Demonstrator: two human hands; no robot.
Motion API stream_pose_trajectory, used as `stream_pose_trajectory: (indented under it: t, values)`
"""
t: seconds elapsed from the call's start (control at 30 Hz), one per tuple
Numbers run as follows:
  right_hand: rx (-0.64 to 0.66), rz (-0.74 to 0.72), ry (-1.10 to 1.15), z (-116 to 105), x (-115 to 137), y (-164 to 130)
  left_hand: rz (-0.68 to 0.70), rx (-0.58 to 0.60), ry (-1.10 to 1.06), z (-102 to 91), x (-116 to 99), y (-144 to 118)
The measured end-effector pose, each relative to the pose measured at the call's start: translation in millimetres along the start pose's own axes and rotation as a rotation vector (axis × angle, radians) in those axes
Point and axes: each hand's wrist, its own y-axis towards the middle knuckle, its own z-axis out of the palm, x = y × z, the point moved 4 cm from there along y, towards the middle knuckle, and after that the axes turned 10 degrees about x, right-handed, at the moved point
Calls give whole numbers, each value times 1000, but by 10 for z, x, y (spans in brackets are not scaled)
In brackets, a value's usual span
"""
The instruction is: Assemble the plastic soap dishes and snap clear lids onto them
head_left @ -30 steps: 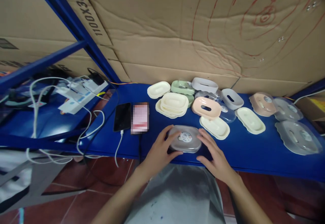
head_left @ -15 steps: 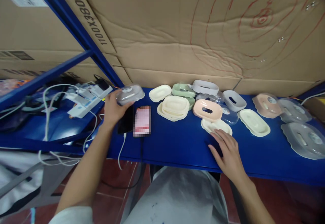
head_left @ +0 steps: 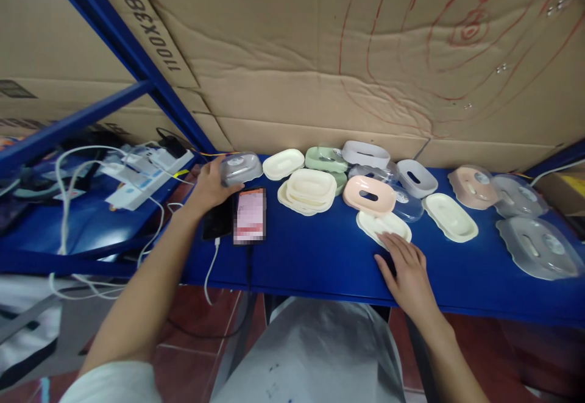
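My left hand (head_left: 211,186) is at the left end of a grey soap box with a clear lid (head_left: 241,169), thumb and fingers apart. Whether it still touches the box I cannot tell. My right hand (head_left: 404,266) lies palm down, its fingers loosely spread over the near edge of a cream oval tray (head_left: 381,225). Just behind that tray is a pink soap dish with a slot (head_left: 368,196). A stack of cream trays (head_left: 311,189) sits to its left, and another cream tray (head_left: 283,164) lies behind the stack.
Two phones, one lit (head_left: 249,215) and one dark (head_left: 217,223), lie below my left hand. Green (head_left: 325,159) and grey (head_left: 417,177) dishes stand along the cardboard wall (head_left: 283,49). Clear-lidded boxes (head_left: 539,247) sit at right. A power strip (head_left: 141,177) with cables lies left.
The view has shifted slightly. My left thumb has drawn back from the front of the grey soap box, which stands on the table. My right hand stays at the cream tray.
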Motion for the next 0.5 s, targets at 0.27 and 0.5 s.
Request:
stream_pose_trajectory:
  t: [0.27, 0.5]
  values:
    - [10, -9, -6, -3, 20, 6, -44, -71, 56, 41, -129, 44]
    - [-13, -6, 22, -64, 35, -7, -39, -92, 139, 30, -474, -100]
